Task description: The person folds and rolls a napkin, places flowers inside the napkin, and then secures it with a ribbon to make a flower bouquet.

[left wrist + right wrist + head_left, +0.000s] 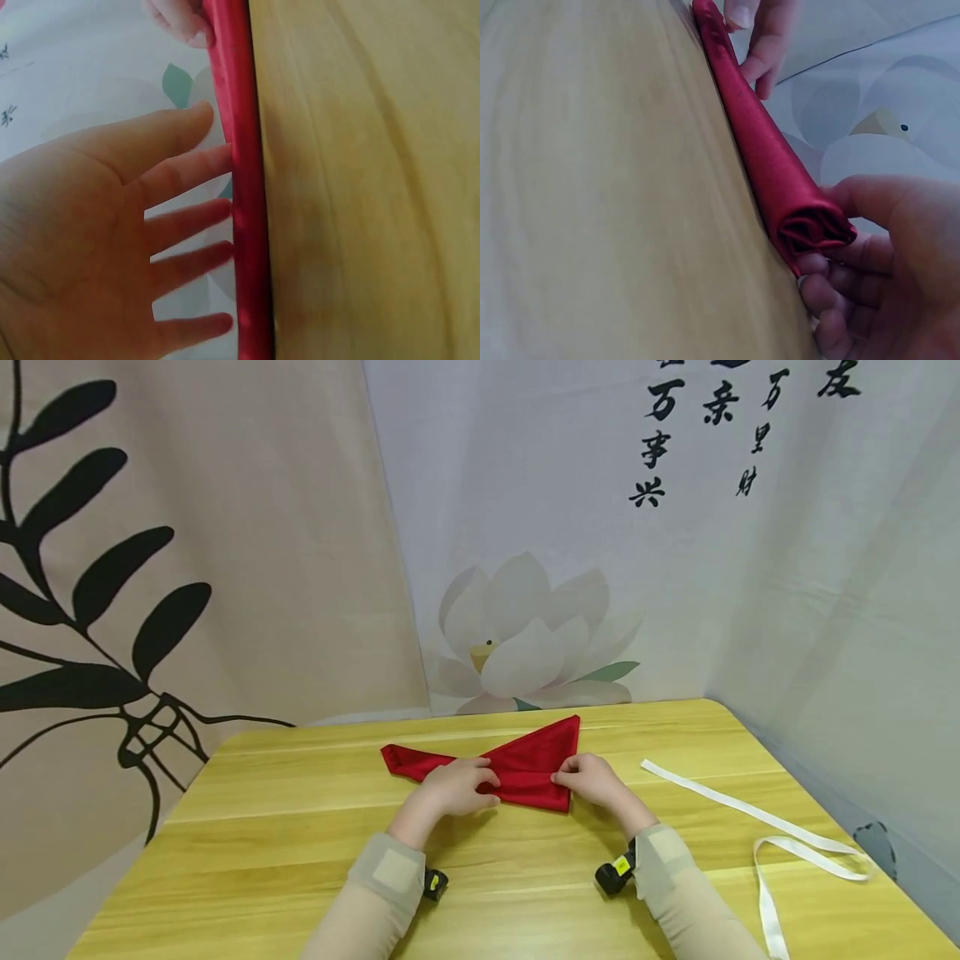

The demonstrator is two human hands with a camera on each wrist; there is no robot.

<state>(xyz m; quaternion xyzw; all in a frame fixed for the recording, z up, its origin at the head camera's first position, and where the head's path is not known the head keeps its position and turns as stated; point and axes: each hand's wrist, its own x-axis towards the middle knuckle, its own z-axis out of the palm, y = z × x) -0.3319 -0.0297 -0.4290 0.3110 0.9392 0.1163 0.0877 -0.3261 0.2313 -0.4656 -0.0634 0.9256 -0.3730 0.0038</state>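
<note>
A shiny red cloth (536, 760) lies folded on the wooden table, with a narrow strip to the left and a pointed corner rising at the right. My left hand (459, 785) rests on its middle; in the left wrist view that hand (82, 217) has its fingers spread and fairly straight, tips against the cloth's edge (251, 195). At the cloth's right end, my right hand (592, 779) pinches the edge. The right wrist view shows a rolled end of the cloth (780, 169), with the thumb of my right hand (907, 262) above and fingers curled beneath.
A long white ribbon (750, 810) lies loosely looped on the right side of the wooden table (247, 843). Behind the table hangs a printed curtain (300, 527) with leaves, a lotus and writing. A small black camera (615, 877) sits at my right wrist.
</note>
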